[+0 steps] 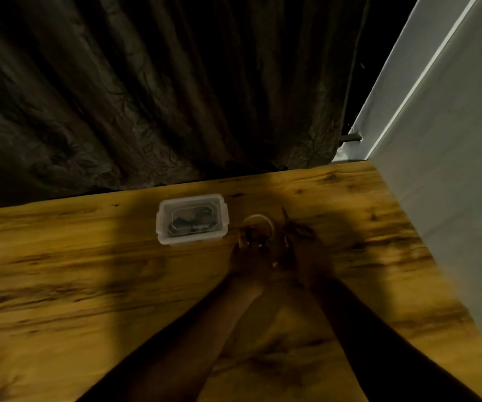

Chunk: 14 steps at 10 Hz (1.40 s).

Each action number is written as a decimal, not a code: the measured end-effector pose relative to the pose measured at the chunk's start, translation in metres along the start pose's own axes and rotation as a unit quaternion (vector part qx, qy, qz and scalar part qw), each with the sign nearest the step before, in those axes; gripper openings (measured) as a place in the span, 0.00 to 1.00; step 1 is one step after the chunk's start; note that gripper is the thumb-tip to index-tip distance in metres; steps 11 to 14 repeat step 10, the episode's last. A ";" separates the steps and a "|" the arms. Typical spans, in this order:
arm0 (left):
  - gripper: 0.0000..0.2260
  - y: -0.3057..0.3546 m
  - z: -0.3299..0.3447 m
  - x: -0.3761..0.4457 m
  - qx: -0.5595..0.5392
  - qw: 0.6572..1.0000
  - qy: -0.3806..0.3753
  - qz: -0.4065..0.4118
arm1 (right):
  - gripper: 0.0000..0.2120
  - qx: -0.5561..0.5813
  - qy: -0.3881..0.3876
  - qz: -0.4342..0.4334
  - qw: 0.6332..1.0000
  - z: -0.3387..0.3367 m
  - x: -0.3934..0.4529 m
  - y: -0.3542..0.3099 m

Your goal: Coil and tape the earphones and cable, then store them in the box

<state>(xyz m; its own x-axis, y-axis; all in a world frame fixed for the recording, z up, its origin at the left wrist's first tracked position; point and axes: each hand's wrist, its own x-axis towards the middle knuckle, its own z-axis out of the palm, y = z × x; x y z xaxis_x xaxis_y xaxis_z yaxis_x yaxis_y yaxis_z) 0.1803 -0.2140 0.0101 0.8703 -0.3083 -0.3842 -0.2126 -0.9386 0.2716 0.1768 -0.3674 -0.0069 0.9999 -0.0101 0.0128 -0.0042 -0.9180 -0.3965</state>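
Beside box (192, 219), hands (277, 256) at tape roll (260, 226)

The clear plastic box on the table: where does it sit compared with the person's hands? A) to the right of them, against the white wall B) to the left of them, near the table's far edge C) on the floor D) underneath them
B: the clear plastic box stands on the wooden table near its far edge, left of both hands, which meet by the tape roll.
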 end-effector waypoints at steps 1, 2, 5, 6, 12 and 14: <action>0.28 -0.009 0.007 0.026 -0.044 0.999 0.004 -0.022 | 0.27 0.009 -0.019 -0.038 0.999 0.002 0.017 0.004; 0.34 -0.022 0.018 0.033 -0.058 0.996 0.030 -0.052 | 0.22 0.040 -0.004 0.004 0.999 0.000 0.025 0.004; 0.33 -0.009 -0.010 0.023 0.037 0.998 0.043 -0.015 | 0.19 0.037 -0.019 -0.008 0.999 0.009 0.037 0.010; 0.34 -0.011 -0.011 0.023 0.051 0.998 0.047 -0.004 | 0.18 0.036 -0.016 0.005 0.999 0.009 0.038 0.007; 0.30 -0.030 0.005 -0.018 0.064 0.986 0.111 0.103 | 0.29 -0.031 0.032 -0.014 0.999 0.025 0.007 0.009; 0.30 -0.030 0.005 -0.018 0.064 0.986 0.111 0.103 | 0.29 -0.031 0.032 -0.014 0.999 0.025 0.007 0.009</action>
